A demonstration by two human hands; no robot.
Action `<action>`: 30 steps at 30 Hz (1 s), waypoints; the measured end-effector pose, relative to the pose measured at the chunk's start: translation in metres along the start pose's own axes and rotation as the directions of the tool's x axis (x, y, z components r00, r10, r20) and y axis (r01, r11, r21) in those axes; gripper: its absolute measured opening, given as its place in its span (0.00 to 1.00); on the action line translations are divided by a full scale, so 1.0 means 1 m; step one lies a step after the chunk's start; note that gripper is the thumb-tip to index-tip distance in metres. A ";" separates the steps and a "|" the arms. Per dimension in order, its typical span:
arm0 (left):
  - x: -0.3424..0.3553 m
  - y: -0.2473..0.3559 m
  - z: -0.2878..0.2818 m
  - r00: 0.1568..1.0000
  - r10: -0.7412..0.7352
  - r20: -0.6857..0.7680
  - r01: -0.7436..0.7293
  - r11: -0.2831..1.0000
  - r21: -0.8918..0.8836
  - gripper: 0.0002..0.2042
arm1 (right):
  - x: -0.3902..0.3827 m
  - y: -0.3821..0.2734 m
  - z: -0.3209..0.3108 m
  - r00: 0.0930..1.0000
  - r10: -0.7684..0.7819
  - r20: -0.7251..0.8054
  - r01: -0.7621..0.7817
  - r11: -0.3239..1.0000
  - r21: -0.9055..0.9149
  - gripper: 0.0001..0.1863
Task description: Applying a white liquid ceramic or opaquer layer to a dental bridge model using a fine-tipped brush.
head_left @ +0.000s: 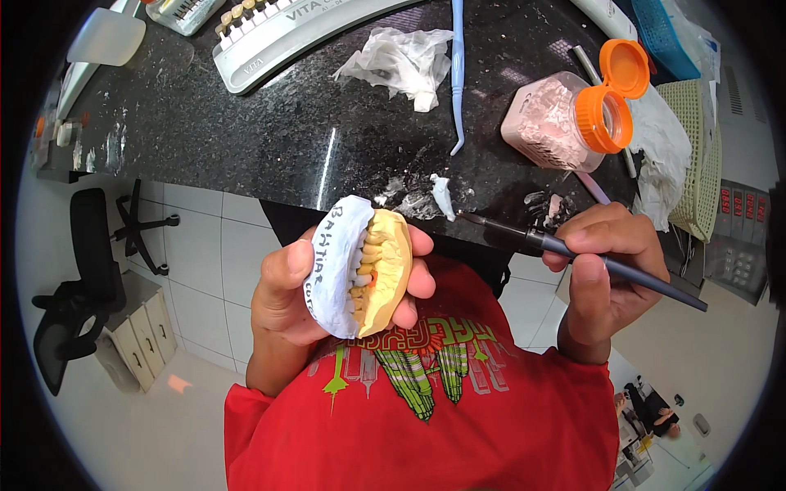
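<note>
My left hand [282, 290] is wrapped round a dental plaster model [389, 266], held up just off the counter's near edge. One half of the model is whitish-blue with handwriting; the other is yellow, with a row of teeth and a small orange-red spot. My right hand [614, 262] grips a slim, dark-handled brush [561, 245] like a pen. Its fine tip points left, close to a pale blue-white smear of material [442, 196] at the counter edge; whether it touches cannot be made out. Between the brush tip and the model is a small gap.
An orange-lidded jar of pinkish powder [548, 119] lies tipped, its cap flipped up, at the right. Farther back are a blue dental instrument [458, 65], crumpled plastic [397, 61] and a tooth shade guide [270, 45]. A green basket [692, 155] stands far right.
</note>
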State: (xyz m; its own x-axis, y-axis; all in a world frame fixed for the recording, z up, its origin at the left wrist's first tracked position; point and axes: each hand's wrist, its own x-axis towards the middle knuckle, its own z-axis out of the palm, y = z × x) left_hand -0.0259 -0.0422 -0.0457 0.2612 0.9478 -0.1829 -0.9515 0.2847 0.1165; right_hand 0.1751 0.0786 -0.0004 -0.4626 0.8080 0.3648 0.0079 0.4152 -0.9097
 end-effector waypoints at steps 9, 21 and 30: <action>0.001 -0.002 0.002 1.000 0.000 -0.015 -0.001 0.999 -0.033 0.40 | 0.000 0.000 0.001 1.000 -0.006 -0.011 0.006 1.000 0.001 0.04; 0.001 -0.003 -0.010 0.991 0.001 0.133 0.013 0.995 -0.099 0.40 | 0.002 -0.001 0.004 0.998 -0.049 0.049 0.051 0.998 -0.043 0.03; 0.001 -0.002 -0.008 0.988 -0.017 0.154 0.026 0.998 -0.059 0.35 | 0.004 0.005 -0.004 0.968 -0.222 0.121 0.191 0.956 0.221 0.07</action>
State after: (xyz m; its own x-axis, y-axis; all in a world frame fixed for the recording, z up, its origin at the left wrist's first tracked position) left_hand -0.0251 -0.0427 -0.0540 0.2988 0.9537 -0.0328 -0.9523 0.3002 0.0540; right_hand 0.1769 0.0862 -0.0028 -0.5567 0.6392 0.5306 -0.2773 0.4592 -0.8440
